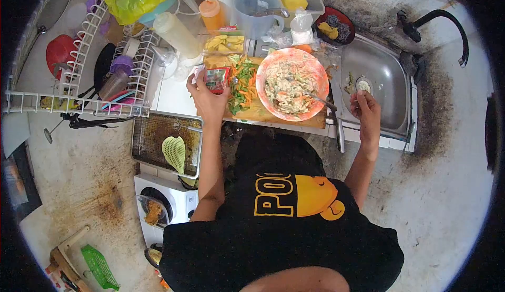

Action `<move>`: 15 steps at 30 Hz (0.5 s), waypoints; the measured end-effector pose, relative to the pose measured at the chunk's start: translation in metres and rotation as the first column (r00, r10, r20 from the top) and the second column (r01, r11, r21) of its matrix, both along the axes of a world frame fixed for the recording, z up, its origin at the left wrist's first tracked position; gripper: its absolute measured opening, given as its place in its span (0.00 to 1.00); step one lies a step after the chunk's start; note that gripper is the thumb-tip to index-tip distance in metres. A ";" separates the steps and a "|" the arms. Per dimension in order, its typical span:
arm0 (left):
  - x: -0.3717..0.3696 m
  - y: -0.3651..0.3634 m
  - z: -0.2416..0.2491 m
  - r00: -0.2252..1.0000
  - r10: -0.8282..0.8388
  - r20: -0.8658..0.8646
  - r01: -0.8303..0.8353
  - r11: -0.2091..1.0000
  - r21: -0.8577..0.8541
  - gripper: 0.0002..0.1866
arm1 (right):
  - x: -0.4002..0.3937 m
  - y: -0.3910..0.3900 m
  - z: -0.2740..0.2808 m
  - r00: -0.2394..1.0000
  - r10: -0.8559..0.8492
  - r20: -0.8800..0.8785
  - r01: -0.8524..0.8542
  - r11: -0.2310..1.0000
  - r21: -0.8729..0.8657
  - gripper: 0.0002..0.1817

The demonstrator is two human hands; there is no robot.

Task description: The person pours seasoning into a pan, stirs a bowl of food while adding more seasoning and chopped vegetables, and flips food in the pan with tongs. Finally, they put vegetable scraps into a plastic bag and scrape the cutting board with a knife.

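My left hand point(209, 96) holds a small red packet point(216, 79) with a dark label, at the left end of the wooden cutting board point(252, 114). Chopped green and orange vegetables point(243, 84) lie beside it. To their right stands an orange-white bowl point(263, 94) of creamy mixed food, a dark-handled utensil resting in it. My right hand point(366, 108) is over the near left part of the steel sink point(392, 71), its fingers curled together; whatever they may hold is too small to name. A knife point(340, 134) lies between the bowl and that hand.
Behind the board are a tray of yellow slices point(224, 43), squeeze bottles point(211, 14), a clear jug point(258, 16) and a dark bowl with scrubbers point(336, 26). A black faucet point(439, 16) overhangs the sink. A white dish rack point(139, 76) and a fryer basket point(150, 137) are at left.
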State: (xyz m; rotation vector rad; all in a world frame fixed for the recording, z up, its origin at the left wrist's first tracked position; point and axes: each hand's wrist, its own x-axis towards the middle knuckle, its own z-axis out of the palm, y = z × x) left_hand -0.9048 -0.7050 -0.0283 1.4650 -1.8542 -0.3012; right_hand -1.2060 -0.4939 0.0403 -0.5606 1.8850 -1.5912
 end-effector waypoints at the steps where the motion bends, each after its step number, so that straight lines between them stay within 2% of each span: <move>1: 0.000 0.002 0.005 1.000 0.005 -0.008 -0.005 0.999 -0.033 0.35 | 0.000 -0.001 0.002 1.000 0.019 -0.015 -0.019 1.000 -0.002 0.14; 3: 0.003 0.000 0.007 1.000 0.011 -0.016 -0.012 0.998 -0.069 0.33 | 0.001 -0.003 0.005 0.999 0.040 -0.030 -0.041 0.999 -0.007 0.13; 5: 0.008 -0.005 0.001 0.990 -0.100 0.096 0.098 0.995 0.026 0.30 | 0.005 -0.007 0.007 0.998 0.042 -0.037 -0.043 0.998 -0.038 0.12; 6: 0.009 -0.005 0.002 0.991 -0.097 0.095 0.095 0.995 0.026 0.30 | 0.007 -0.009 0.008 0.998 0.044 -0.038 -0.046 0.998 -0.039 0.12; 8: 0.011 -0.005 0.006 0.963 -0.215 0.164 0.200 0.974 0.106 0.29 | 0.011 -0.012 0.010 0.992 0.107 -0.068 -0.108 0.994 -0.009 0.12; 9: 0.011 -0.004 0.008 0.964 -0.210 0.163 0.195 0.975 0.103 0.29 | 0.014 -0.016 0.012 0.991 0.112 -0.070 -0.113 0.994 -0.012 0.12; 11: 0.012 -0.002 0.012 0.932 -0.301 0.204 0.272 0.950 0.155 0.25 | 0.023 -0.023 0.016 0.984 0.136 -0.115 -0.136 0.991 0.008 0.10; 12: 0.013 -0.003 0.010 0.933 -0.297 0.204 0.270 0.951 0.151 0.25 | 0.028 -0.028 0.017 0.983 0.139 -0.117 -0.139 0.990 0.004 0.10; 14: 0.014 -0.004 -0.001 0.901 -0.298 0.316 0.264 0.953 0.146 0.20 | 0.040 -0.041 0.018 0.951 0.214 -0.221 -0.233 0.970 -0.063 0.08; 15: 0.011 -0.003 -0.004 0.916 -0.238 0.322 0.221 0.971 0.089 0.13 | 0.047 -0.046 0.020 0.935 0.256 -0.243 -0.281 0.957 -0.072 0.07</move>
